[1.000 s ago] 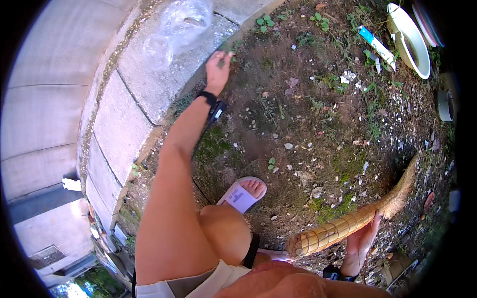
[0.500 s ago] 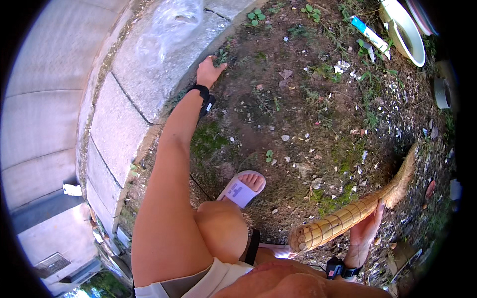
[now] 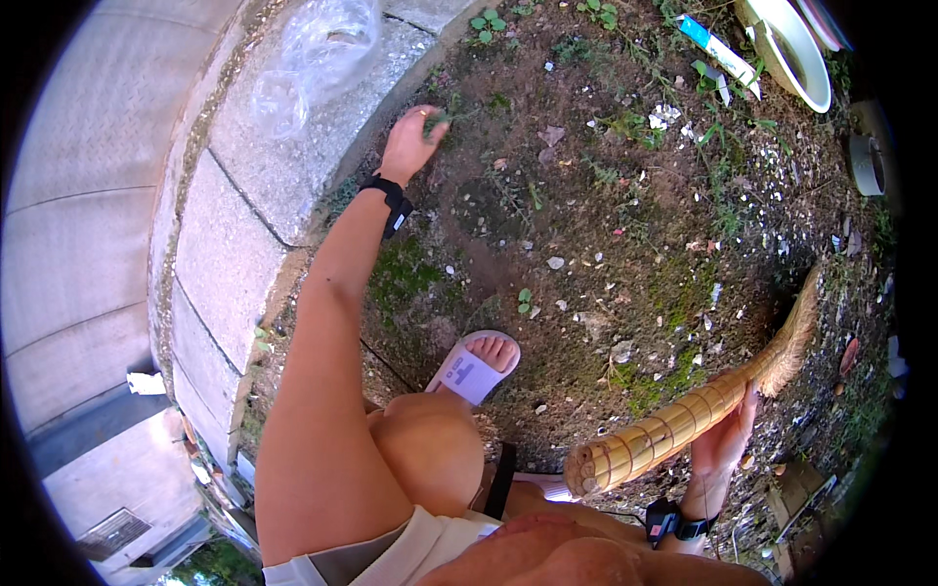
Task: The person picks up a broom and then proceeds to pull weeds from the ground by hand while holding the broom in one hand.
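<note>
My left hand (image 3: 409, 145) reaches down to the soil beside the concrete slabs. Its fingers are curled in around a small green weed (image 3: 437, 123), partly hidden by the hand. At the lower right my right hand (image 3: 725, 436) grips a short straw hand broom (image 3: 674, 420) from below. The broom's bound handle end points toward my body, and its curved bristles (image 3: 793, 342) spread out to the right, low over the ground.
Concrete slabs (image 3: 230, 254) edge the soil on the left, with a clear plastic bag (image 3: 327, 49) on them. A white basin (image 3: 819, 83), a blue-and-white packet (image 3: 718, 57) and a grey ring-shaped thing (image 3: 866, 166) lie at the right. My sandalled foot (image 3: 479, 366) is on the soil.
My left hand has drawn back slightly over the soil, its fingers and thumb closing around the weed. The right hand keeps its grip on the broom. The view has shifted slightly.
</note>
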`<state>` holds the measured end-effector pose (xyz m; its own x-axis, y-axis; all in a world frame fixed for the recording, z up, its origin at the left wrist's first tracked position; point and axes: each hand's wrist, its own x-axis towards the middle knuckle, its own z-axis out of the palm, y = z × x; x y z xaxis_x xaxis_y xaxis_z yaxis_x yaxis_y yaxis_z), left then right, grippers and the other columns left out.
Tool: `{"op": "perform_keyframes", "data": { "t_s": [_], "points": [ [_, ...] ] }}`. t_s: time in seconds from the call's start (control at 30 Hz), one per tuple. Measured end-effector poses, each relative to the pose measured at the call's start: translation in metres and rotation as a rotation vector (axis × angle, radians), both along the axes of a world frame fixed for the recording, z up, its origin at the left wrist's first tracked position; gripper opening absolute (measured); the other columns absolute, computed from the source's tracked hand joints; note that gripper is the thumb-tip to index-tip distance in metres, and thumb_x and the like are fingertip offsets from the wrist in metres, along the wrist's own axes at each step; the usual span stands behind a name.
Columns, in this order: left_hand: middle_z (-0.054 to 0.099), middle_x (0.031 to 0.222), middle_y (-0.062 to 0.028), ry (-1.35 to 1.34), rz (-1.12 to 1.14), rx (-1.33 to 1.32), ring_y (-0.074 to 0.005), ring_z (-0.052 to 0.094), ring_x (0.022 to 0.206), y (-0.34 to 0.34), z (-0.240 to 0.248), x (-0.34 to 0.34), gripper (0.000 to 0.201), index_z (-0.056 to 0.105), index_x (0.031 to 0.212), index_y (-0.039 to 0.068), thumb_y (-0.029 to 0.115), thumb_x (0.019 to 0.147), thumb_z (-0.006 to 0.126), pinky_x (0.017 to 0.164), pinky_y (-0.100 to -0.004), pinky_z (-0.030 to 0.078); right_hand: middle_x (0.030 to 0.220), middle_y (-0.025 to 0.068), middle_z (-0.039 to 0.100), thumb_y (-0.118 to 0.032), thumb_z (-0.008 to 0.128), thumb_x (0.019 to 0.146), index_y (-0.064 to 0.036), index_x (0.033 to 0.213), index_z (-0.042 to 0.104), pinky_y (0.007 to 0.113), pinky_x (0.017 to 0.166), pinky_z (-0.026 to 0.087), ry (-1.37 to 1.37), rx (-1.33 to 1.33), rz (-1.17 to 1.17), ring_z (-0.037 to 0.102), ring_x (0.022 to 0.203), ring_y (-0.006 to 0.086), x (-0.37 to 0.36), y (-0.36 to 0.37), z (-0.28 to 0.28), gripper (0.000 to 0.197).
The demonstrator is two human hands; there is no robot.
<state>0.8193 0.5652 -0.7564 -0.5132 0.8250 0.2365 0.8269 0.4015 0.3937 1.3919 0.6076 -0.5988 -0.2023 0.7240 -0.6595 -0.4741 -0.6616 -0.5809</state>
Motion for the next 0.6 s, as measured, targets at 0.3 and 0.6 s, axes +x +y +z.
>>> {"op": "perform_keyframes", "data": {
  "t_s": [0.3,0.6],
  "points": [
    [0.062,0.102,-0.0149,-0.105,-0.024,-0.249,-0.0351,0.061,0.092,0.025,-0.01,-0.004,0.03,0.063,0.099,0.007,0.032,0.083,0.067,0.08,-0.0428,0.047,0.1,0.0057,0.06,-0.038,0.053,0.094,-0.0079,0.116,0.053,0.036,0.081,0.049,-0.038,-0.017,-0.022,0.058,0.091,0.0191,-0.001,-0.002,0.004,0.037],
    [0.066,0.096,-0.0087,-0.78,-0.062,0.017,-0.0158,0.063,0.085,0.027,0.009,0.012,0.037,0.053,0.109,0.001,0.031,0.09,0.061,0.074,-0.0291,0.049,0.102,0.0066,0.06,-0.039,0.054,0.093,-0.0079,0.116,0.052,0.036,0.08,0.05,-0.007,0.002,-0.036,0.058,0.093,0.019,0.008,0.0,0.004,0.039]
  ]
}}
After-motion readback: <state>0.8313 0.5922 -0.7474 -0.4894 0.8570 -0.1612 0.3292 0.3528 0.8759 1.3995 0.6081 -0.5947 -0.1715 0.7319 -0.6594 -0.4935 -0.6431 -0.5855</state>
